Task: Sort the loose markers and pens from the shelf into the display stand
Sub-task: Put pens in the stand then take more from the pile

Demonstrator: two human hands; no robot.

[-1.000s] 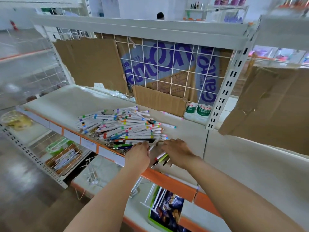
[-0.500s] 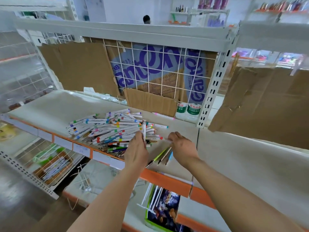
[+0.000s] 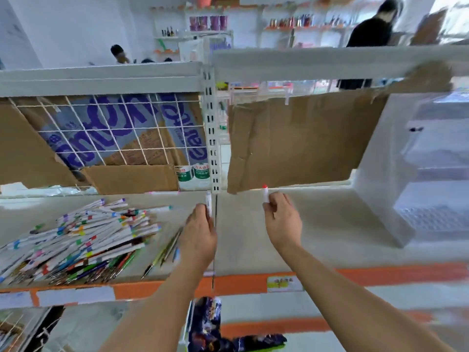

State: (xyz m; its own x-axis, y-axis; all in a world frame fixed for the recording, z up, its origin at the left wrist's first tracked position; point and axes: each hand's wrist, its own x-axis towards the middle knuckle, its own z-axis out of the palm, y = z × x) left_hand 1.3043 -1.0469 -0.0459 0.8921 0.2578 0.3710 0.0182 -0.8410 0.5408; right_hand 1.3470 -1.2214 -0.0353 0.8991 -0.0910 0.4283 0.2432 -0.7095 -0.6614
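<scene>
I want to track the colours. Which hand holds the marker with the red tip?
The right hand: its marker ends in red. The left hand holds a white marker showing no red.

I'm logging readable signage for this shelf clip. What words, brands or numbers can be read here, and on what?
"Ganten", partly hidden, large purple letters: cardboard carton behind the wire grid.
Green-banded bottle labels: too small to read.
Shelf-edge price tag: blurred, unreadable.
Markers: no legible print.

A retail shop, mid-restock.

Under the hands [image 3: 200, 235] runs a white metal shelf [image 3: 291, 240] with an orange price strip [image 3: 253, 284] along its front edge; left of them lies a heap of markers and pens [image 3: 76, 240], far beyond them stand stocked shelves [image 3: 291, 22], and a clear display stand [image 3: 406, 179] stands to their right.
</scene>
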